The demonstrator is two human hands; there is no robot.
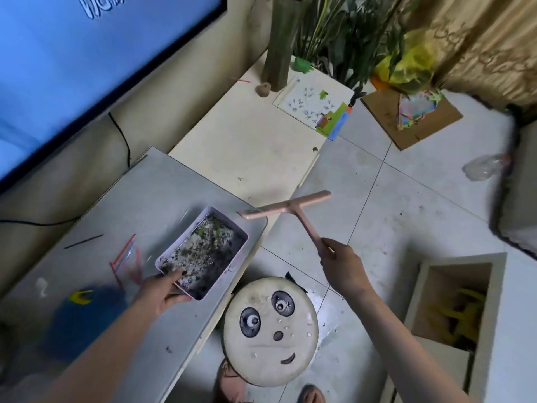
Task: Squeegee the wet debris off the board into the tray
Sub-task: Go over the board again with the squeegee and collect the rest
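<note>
Left grip [162,289] grasps the near corner of the tray [225,273], thumb over the rim, fingers curled underneath. The tray is pale pink, rectangular, set at an angle on the grey board [151,193] close to its right edge. Wet debris [203,251] is inside the tray: dark and green bits in whitish mush, covering most of the bottom.

Right grip [338,263] is clenched round the end of the squeegee [287,206] handle. The squeegee is pink and T-shaped. The left end of its blade is just beside the tray's far corner, at the board's right corner. The rest of the blade sticks out past the edge, over the floor [392,199]. Cannot tell if the blade touches the board.

On the board left of the tray are red straws [125,254] and a thin dark stick [84,241]. A blurred blue cloth [84,318] lies near the front.

A cream desk [247,141] butts against the board's far end, with a picture sheet [316,109] and plants [348,39] at its far end. A blue screen [87,68] is on the wall, upper left.

A round stool [270,335] with a panda face stands just beside the board, between the arms. Also on the floor: a clear bottle [485,167], cardboard [412,117], and an open box [453,301] with yellow things inside.
</note>
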